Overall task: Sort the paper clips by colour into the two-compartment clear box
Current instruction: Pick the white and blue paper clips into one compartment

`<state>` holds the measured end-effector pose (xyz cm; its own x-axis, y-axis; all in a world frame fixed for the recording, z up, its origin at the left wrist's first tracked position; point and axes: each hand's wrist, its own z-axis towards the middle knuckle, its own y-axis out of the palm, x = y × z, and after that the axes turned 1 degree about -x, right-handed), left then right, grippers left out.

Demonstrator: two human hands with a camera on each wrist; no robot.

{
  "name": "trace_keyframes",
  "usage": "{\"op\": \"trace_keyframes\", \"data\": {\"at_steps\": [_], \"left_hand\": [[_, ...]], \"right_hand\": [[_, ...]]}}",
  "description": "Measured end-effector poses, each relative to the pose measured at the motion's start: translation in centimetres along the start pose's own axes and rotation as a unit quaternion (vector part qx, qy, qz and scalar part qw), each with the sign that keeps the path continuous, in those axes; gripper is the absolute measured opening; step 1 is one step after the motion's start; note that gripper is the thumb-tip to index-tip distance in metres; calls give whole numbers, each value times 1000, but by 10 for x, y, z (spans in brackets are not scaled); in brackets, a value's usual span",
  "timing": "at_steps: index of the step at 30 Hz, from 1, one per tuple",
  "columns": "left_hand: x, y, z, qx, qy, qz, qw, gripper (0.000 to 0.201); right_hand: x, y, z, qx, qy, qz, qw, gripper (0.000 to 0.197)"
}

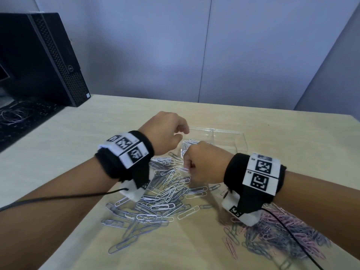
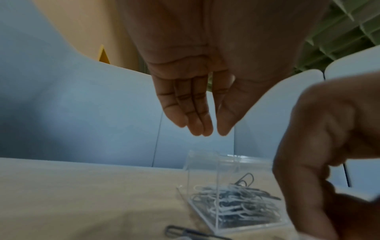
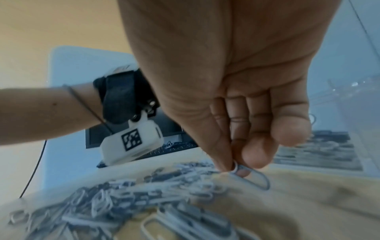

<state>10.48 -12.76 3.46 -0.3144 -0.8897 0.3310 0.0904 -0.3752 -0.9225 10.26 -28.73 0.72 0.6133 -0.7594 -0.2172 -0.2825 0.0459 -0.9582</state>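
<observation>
The clear two-compartment box (image 1: 224, 131) stands at mid-table; white and grey clips (image 1: 190, 142) lie in its left compartment, and I see none in the right one. My left hand (image 1: 184, 131) hovers over that left compartment, and in the left wrist view its fingers (image 2: 193, 113) point straight down, empty, above the box (image 2: 205, 170). Just in front of the box my right hand (image 1: 186, 168) pinches a pale paper clip (image 3: 252, 177) between thumb and forefinger, over the white and grey clip pile (image 1: 165, 193).
A second pile of pink and blue clips (image 1: 276, 238) lies at the near right, under my right forearm. A black computer tower (image 1: 48, 59) and a keyboard with cables (image 1: 21, 117) stand at the far left. Grey partition walls close off the back.
</observation>
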Motion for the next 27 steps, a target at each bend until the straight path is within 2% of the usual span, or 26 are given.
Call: {"op": "trace_keyframes", "data": {"at_steps": [5,7,9,12,13,19,24,27], "left_hand": [[-21,-17,-49,15,-57,-7,998,14],[-29,-21,-69,-4,-82,-7,997,15],[-35,-21,-87,-46,-110,-5,993,14],[-40,-18,-112,-118,-147,6,982,2],[-41,-17,-119,-126,-153,12,980,6],[-38,-24,-145,-134,-174,56,974,12],[-36,-29,-155,-132,-183,51,973,10],[-32,-31,-162,-142,-181,42,972,8]], "right_hand": [[9,-35,-3,107,-2,42,993,15],[17,-45,4,157,8,55,986,14],[26,-49,14,178,23,66,981,16],[34,-48,28,167,54,69,982,19],[35,-46,32,160,61,65,983,21],[37,-33,43,103,87,38,990,23],[37,-30,41,79,106,6,991,20],[36,-30,36,99,103,0,990,26]]}}
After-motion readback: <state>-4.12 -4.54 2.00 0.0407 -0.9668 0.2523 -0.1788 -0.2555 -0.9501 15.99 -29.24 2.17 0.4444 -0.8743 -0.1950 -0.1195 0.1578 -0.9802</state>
